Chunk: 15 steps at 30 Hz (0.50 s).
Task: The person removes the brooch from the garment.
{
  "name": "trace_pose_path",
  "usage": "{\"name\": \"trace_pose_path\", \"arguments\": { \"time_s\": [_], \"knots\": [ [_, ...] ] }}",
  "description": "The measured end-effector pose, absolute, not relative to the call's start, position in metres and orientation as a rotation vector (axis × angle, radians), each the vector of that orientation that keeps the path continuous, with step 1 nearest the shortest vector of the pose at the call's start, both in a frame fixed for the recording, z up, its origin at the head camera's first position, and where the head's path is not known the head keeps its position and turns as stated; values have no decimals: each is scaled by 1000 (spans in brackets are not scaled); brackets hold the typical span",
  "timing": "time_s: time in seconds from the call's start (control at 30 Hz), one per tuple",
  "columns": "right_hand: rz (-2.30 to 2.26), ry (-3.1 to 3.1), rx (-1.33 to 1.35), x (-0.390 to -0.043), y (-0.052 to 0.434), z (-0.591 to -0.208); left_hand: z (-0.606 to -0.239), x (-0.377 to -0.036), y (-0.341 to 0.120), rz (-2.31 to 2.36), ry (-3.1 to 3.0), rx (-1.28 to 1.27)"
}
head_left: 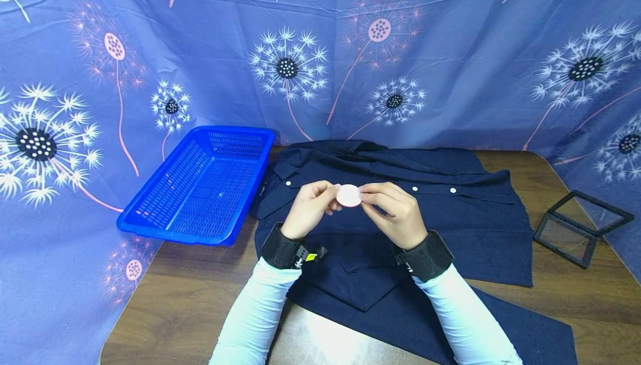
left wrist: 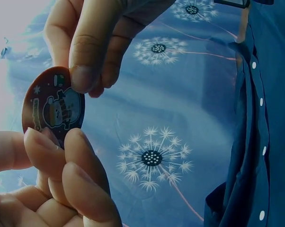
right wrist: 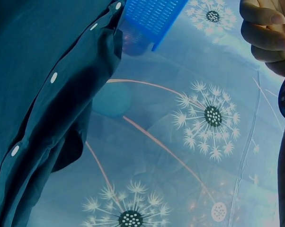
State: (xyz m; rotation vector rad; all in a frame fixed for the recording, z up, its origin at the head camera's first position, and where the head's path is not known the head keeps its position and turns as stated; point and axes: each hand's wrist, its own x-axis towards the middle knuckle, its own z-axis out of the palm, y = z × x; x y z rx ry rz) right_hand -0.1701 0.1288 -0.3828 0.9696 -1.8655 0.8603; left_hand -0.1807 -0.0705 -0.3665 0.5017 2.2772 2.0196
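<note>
Blue basket [head_left: 200,187] blocks the left, black frame [head_left: 581,228] the right; bare table [head_left: 175,292] offers passage between.

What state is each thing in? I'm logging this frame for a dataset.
Badge: held up between both hands, above the shirt.
Left hand: pinching the badge.
Right hand: pinching the badge.
Shirt: spread flat on the table, buttoned.
Basket: upright, empty.
Frame: on the table, apart.

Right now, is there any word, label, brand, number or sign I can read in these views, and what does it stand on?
None can be read.
Round badge pinched by left hand and right hand: a cartoon snowman picture with a strip of lettering along its edge, too blurred to read.
Dark shirt, blue basket: no text visible.
</note>
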Motion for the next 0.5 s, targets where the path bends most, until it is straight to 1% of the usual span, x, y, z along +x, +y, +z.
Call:
{"name": "trace_pose_path", "arguments": {
  "time_s": [0.5],
  "knots": [
    [865,-1831,966,-170,132,-381,-367,-181,-69,2051,2278,488]
  ]
}}
